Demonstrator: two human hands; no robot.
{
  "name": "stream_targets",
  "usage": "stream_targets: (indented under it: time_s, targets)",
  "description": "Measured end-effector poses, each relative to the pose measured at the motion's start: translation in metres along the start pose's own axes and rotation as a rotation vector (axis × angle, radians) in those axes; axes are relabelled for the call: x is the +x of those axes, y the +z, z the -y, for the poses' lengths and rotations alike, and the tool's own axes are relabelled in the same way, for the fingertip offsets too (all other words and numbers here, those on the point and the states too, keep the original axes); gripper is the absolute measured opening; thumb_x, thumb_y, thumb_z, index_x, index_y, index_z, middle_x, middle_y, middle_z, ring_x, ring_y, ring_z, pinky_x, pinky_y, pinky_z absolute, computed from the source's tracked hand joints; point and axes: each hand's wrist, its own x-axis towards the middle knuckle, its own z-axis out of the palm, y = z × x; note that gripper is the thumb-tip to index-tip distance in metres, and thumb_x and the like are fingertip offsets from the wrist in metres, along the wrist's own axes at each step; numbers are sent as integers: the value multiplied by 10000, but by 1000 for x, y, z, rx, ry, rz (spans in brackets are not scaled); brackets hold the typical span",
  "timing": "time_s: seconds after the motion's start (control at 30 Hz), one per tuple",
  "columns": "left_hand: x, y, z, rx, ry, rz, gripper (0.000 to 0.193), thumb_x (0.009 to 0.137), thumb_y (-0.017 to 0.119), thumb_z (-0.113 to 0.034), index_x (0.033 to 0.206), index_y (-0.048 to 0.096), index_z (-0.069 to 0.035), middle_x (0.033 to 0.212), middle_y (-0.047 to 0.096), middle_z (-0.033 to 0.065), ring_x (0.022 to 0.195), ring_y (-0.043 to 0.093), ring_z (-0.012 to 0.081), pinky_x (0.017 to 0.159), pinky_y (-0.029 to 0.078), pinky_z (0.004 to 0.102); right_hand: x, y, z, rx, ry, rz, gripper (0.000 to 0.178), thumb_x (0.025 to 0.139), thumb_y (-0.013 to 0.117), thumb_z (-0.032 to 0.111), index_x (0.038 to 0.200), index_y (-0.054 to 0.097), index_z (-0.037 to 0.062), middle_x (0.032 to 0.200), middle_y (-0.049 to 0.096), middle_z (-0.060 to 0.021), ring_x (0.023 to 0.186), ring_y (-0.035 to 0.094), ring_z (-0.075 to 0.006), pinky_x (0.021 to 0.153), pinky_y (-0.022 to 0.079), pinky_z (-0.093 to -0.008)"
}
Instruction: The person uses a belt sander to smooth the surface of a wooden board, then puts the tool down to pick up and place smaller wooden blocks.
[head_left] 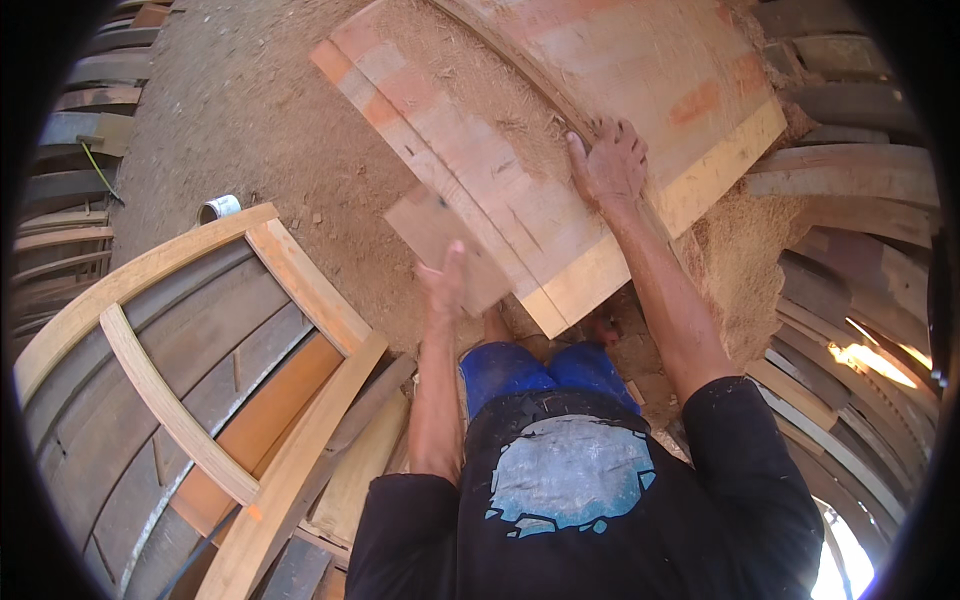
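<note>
Hands are apart, one per workpiece. Left hand [442, 288] is at the near-left edge of a flat wooden panel [470, 262], thumb over the face; its fingers are mostly hidden and blurred, so we can't tell whether they're closed underneath. Panel sits at the left side of the workbench [590, 280], jutting past it over the dirt floor [270, 110] — we can't tell if it rests on the top or just meets the edge.

Right hand [610, 165] straddles a long wooden strip [520, 62] lying along the benchtop, thumb on one side and fingers on the other, clamped on it as far as we can judge. Shavings [530, 120] lie around it.

Handling, our read: panel looks thin, stiff and fairly light — one hand should manage, but it'd want to tip on the overhang. Take it mid-edge, thumb on top, fingers below; corners could chip. Strip should be stiff across its width, springier along its length; hold near the middle, mind splinters. Dust could make both slippery, so grip firmly.

Slatless wooden frame [183, 405] leans at our left, sawdust pile [735, 270] right of the bench.
</note>
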Motion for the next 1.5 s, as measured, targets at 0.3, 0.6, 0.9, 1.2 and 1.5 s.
stream_targets:
  time_s: [0.3,0.6,0.9,1.2,1.5]
  targets:
    - [-160,18,88,57,-119,39,553,906,763,-169,1342,509,59,1199,665,150,1079,659,230,922,542,353,-5,-3,4,45,-40,-5,712,960,546,596,1467,471,102,1529,376,-191,1398,340,-401,1145,309,-539]
    - [-101,21,55,-44,27,-53,565,925,766,-222,1336,498,59,1207,650,148,1078,648,227,948,533,370,-5,-3,-4,23,-12,7,702,964,563,572,1483,461,111,1539,368,-189,1414,322,-401,1151,305,-540]
    - [51,-40,-69,-182,205,46,611,972,707,-346,1390,458,22,1252,610,181,1085,645,237,905,580,407,-7,-8,4,47,-19,14,699,960,573,557,1488,458,114,1555,357,-190,1421,317,-397,1160,296,-536]
    - [-73,-54,-104,-1136,245,506,860,926,663,-568,1535,369,-37,1458,511,254,1280,533,480,1075,428,665,-9,-15,8,10,-8,28,681,962,568,559,1494,461,147,1561,364,-170,1426,329,-379,1161,310,-525]
    - [-93,-55,-31,-1151,-161,395,771,979,444,-676,1416,502,-43,1269,626,254,1046,656,423,924,545,599,-6,-8,5,5,-10,27,703,966,557,571,1495,447,122,1562,362,-167,1432,320,-384,1159,312,-532]
